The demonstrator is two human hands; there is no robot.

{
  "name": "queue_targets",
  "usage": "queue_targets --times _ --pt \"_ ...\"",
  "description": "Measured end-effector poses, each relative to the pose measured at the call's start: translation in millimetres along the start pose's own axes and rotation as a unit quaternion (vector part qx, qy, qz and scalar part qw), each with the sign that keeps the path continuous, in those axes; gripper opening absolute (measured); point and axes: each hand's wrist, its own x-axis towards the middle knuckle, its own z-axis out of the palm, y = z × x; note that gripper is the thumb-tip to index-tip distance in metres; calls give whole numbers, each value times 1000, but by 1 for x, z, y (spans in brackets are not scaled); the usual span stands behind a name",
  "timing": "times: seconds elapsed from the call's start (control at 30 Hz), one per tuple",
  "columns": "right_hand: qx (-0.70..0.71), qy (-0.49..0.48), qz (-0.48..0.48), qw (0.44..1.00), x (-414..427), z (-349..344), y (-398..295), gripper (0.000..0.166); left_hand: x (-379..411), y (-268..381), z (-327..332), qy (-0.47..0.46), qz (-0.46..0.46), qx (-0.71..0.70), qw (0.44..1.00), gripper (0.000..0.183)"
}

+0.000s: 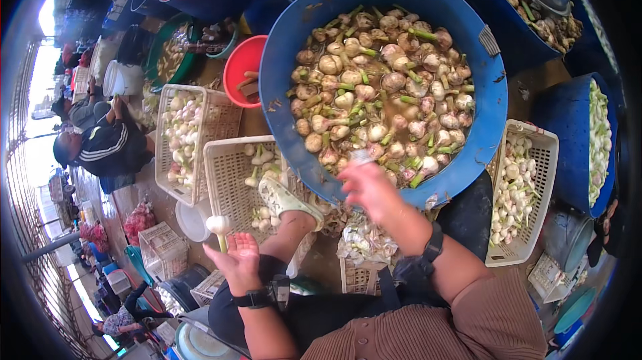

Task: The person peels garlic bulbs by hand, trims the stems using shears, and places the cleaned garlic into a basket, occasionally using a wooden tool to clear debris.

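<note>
My left hand (pixel 234 262) is palm up with its fingers spread. A white, trimmed garlic bulb (pixel 218 224) is just beyond them, its pale stem pointing down between thumb and fingers. The stem does not look gripped. My right hand (pixel 373 190), blurred, is over the near rim of a large round blue tub (pixel 281 94). A small shiny object (pixel 360 157) shows at its fingertips; what it is I cannot tell. Inside the tub, many unpeeled garlic bulbs (pixel 364 92) with cut green stems lie in brownish water.
A cream plastic crate (pixel 220 159) with white garlic stands left of the tub, my clog (pixel 286 202) over its edge. More garlic crates stand at left (pixel 220 109) and right (pixel 544 179). A red basin (pixel 235 71) sits beside the tub. Seated people (pixel 110 146) are farther left.
</note>
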Motion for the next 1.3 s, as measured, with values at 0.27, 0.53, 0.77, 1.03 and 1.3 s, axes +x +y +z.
queue_targets --times 0.27,0.53,0.77,1.03,1.3 --pt "29 343 -2 939 232 -166 1 42 -13 -68 16 -169 57 193 965 32" --pt "-443 -56 -184 876 13 -41 30 28 -35 -97 13 -276 -50 364 888 37" --pt "-642 -134 -319 684 -85 -14 32 20 -62 -113 15 -325 -36 482 813 28" --pt "-232 -138 82 959 -74 -17 37 27 -60 -104 1 -416 -55 409 810 39" --pt "-458 -78 -535 706 -77 -21 37 16 -50 -84 -2 -481 -31 566 669 45"
